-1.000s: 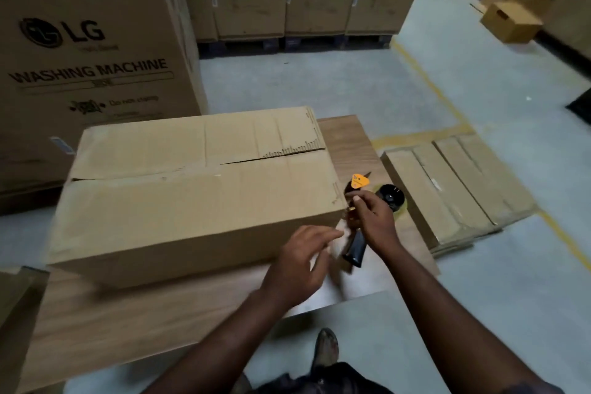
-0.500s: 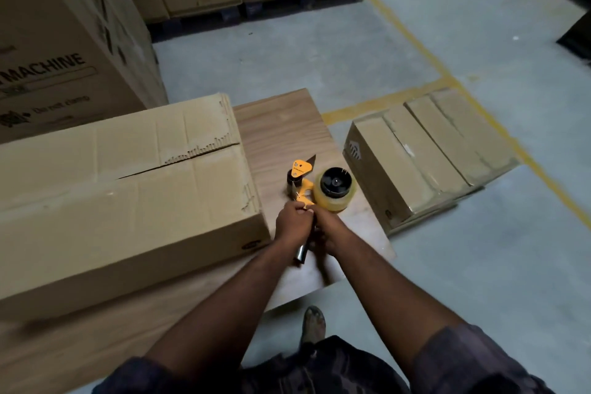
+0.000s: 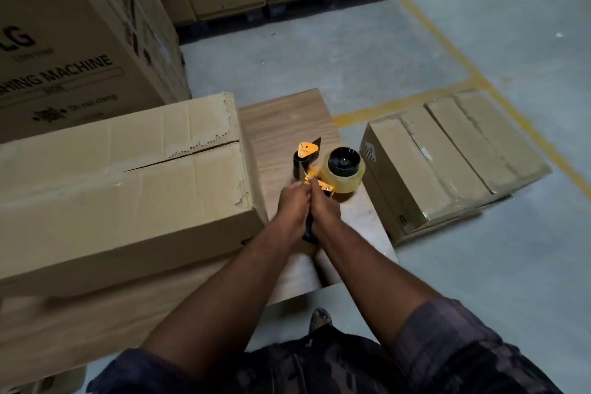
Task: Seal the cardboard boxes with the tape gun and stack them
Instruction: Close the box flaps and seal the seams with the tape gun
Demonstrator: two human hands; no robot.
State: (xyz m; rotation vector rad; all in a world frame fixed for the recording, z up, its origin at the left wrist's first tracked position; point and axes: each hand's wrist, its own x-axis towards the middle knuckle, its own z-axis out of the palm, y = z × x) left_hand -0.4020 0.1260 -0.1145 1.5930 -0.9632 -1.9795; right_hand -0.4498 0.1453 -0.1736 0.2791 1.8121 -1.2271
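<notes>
The tape gun [image 3: 326,169] is being held over the bench [image 3: 287,118], just right of the cardboard box [image 3: 121,189], left hand [image 3: 292,205] and right hand [image 3: 324,208] both grasping it, while the box's top seam is gaping untaped, sealing and stacking not yet done.

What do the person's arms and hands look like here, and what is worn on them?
The left hand and right hand are bare: no gloves, and no ring or watch is visible. The forearms are uncovered. The left sleeve and right sleeve are dark fabric, visibly checked on the right, ending near the elbows.
</notes>
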